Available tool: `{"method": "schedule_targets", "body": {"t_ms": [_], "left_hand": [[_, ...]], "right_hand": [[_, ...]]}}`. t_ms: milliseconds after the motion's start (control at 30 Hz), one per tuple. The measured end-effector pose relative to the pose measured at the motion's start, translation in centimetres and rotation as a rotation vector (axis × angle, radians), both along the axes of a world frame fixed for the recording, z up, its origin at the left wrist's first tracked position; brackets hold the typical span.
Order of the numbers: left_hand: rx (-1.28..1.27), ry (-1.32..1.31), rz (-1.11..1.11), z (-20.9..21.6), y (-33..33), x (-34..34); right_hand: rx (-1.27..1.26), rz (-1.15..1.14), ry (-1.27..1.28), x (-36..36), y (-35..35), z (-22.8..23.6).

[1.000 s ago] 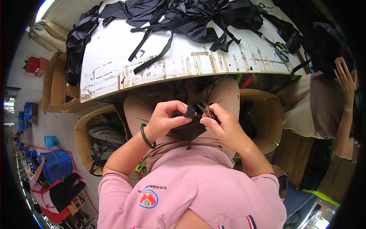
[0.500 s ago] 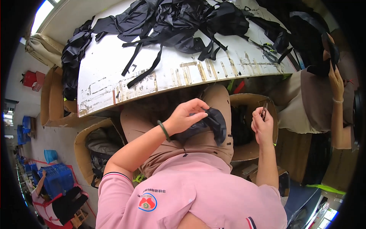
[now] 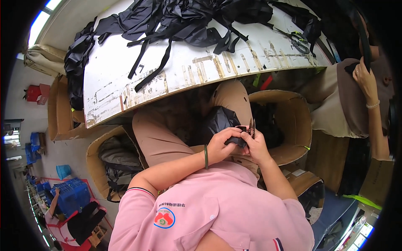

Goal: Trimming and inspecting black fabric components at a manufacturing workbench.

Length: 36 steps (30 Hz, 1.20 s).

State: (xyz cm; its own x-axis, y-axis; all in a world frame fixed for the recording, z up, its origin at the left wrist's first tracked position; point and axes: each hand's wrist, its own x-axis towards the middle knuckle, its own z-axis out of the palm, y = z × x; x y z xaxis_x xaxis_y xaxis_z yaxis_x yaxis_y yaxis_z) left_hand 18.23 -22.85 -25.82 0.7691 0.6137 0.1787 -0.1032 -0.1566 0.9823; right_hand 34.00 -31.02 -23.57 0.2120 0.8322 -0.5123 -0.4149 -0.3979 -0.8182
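My left hand (image 3: 224, 144) pinches the edge of a piece of black fabric (image 3: 221, 118), which hangs over my lap between my knees. Close against it, my right hand (image 3: 257, 147) grips a pair of small thread snips (image 3: 252, 126), their blades pointing up and away from me. The two hands meet at the fabric's near edge, above my right thigh. Fingers hide part of the held edge, so I cannot tell whether the blades touch it.
A worn white table (image 3: 109, 79) stands ahead, heaped with black fabric pieces and straps (image 3: 184, 25). Black-handled scissors (image 3: 298, 42) lie at its right. Open cardboard boxes flank my legs, one right (image 3: 299, 121), one left (image 3: 94, 163). A co-worker's hand (image 3: 364, 79) holds black material at far right.
My right hand has come left with the snips to meet my left hand. My left hand has moved right and nearer to me, and now pinches the fabric's edge.
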Motion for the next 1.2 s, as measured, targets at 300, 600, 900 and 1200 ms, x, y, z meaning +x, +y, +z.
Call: {"method": "schedule_targets", "body": {"t_ms": [300,600,900,1200], "left_hand": [[0.33,0.024,0.137,5.7,9.0,0.3],[0.883,0.381,0.528,4.0,27.6,3.3],[0.37,0.253,0.582,5.9,30.2,-1.5],[-0.166,-0.705,0.505,25.9,26.0,-13.9]], "right_hand": [[-0.064,-0.72,-0.537,14.6,-7.4,-2.8],[-0.842,-0.267,-0.864,16.6,-20.3,-14.3],[-0.054,-0.102,-1.186,13.3,-8.4,-8.1],[0.443,-0.161,-0.625,7.5,7.7,3.7]]}}
